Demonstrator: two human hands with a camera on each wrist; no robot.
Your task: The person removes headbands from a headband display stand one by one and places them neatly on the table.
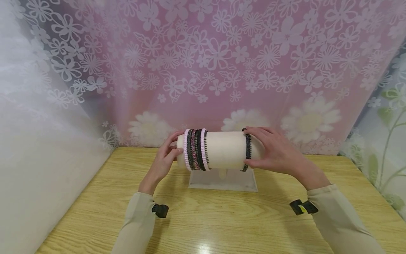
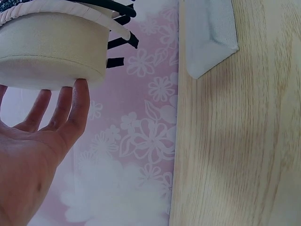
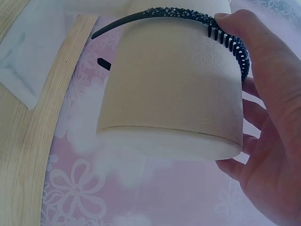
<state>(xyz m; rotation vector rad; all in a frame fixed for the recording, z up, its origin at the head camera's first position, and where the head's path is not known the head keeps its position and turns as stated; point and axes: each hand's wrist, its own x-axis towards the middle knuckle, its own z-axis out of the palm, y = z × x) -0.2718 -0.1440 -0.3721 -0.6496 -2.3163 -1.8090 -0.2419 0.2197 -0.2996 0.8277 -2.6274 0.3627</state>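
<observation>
One tabletop [image 1: 222, 218] carries a stand-mounted cream cylinder [image 1: 226, 150], its long axis lying sideways. It runs from the left hand [image 1: 163, 157], whose extended fingers touch one end, to the right hand [image 1: 277, 150], which pinches a black headband [image 1: 248, 147] around its right part.

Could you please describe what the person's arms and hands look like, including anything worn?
The left hand and right hand wear no gloves. Plain, pale beige long sleeves reach the wrists. A small black device shows on the inner side of each sleeve, the right one bearing a yellow patch.
</observation>
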